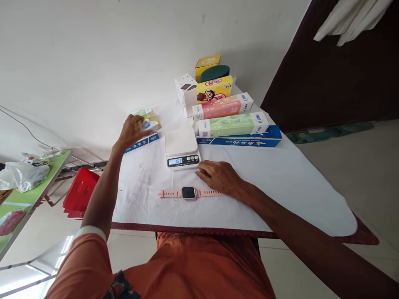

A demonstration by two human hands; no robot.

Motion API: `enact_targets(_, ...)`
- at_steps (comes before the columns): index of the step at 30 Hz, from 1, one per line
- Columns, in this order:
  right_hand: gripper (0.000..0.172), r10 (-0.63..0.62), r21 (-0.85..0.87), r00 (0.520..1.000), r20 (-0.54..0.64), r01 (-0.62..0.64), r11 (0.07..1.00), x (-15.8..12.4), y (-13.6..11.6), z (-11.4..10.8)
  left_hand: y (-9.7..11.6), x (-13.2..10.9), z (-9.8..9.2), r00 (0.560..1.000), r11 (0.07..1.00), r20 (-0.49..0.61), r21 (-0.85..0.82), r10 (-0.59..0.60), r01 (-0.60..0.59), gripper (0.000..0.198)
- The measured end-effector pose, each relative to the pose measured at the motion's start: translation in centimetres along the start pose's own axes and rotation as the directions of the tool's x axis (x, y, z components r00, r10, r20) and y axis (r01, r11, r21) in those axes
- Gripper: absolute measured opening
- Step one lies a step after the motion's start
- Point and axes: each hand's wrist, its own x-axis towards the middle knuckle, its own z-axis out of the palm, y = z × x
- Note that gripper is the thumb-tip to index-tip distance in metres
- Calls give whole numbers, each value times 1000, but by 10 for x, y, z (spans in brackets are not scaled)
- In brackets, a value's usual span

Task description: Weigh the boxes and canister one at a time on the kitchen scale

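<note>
My left hand (pixel 132 129) is at the left rear of the table, its thumb and fingers curved around a small yellow packet (pixel 152 122) with a white and blue print. Below and behind that packet lie a flat blue box (pixel 144 141) and a green-and-white box (pixel 144 111). A white digital kitchen scale (pixel 181 142) has a bare platform and a lit display that seems to read 363. Beside its front right corner, my right hand (pixel 220 176) rests on the cloth with fingers curled, apparently holding nothing. A pink-strapped smartwatch (pixel 188 192) lies stretched out in front of the scale.
Right of the scale are a green carton (pixel 233 124) on a blue carton (pixel 246 141), a pink carton (pixel 222 107), yellow boxes (pixel 215 88), a white box (pixel 188 97) and a dark green lid (pixel 215 73). A red stool (pixel 81 191) and green table (pixel 34 187) stand left.
</note>
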Motion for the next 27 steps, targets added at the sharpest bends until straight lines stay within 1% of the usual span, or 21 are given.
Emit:
enact_targets(2,25,3,-2,1000,-1,-3,1000,0,-1,-1,22,-13,14,991,994,79,-28,106,-104,59)
enact_targets(4,24,5,0,1000,-3,-5,1000,0,-1,-2,43,-24,33,970,980,141,-59,197,-191,58)
enact_targets(7,25,3,4,1000,-2,-3,1000,1,-1,-2,63,-35,62,939,960,202,-106,278,-261,59)
enact_targets(9,25,1,6,1000,-5,-1,1000,1,-1,-2,68,-37,75,933,956,220,-124,286,-264,60)
enact_targets(12,25,-6,13,1000,-21,6,1000,1,0,-1,67,-37,84,936,956,214,-152,280,-252,62)
enact_targets(15,25,-10,52,999,-45,12,999,0,1,0,61,-45,85,942,944,157,-198,296,-264,79)
enact_targets(16,25,-5,78,998,-57,10,997,0,2,0,59,-50,86,952,943,116,-213,284,-255,83)
enact_targets(17,25,4,106,997,-72,4,994,-1,3,0,56,-56,88,965,945,63,-228,254,-233,82)
enact_targets(19,25,34,163,993,-109,-16,986,-1,5,0,48,-71,92,988,951,-56,-265,147,-157,72)
enact_targets(21,25,74,202,987,-144,-44,978,0,6,0,40,-85,97,990,949,-141,-310,21,-64,68)
enact_targets(23,25,116,222,977,-177,-75,972,0,7,-1,34,-96,101,984,935,-157,-354,-82,22,73)
enact_targets(25,21,151,223,965,-214,-102,969,1,9,-1,30,-102,104,981,915,-125,-395,-148,88,80)
enact_targets(27,18,171,210,955,-241,-121,970,1,10,-1,31,-104,105,980,893,-81,-430,-182,131,84)
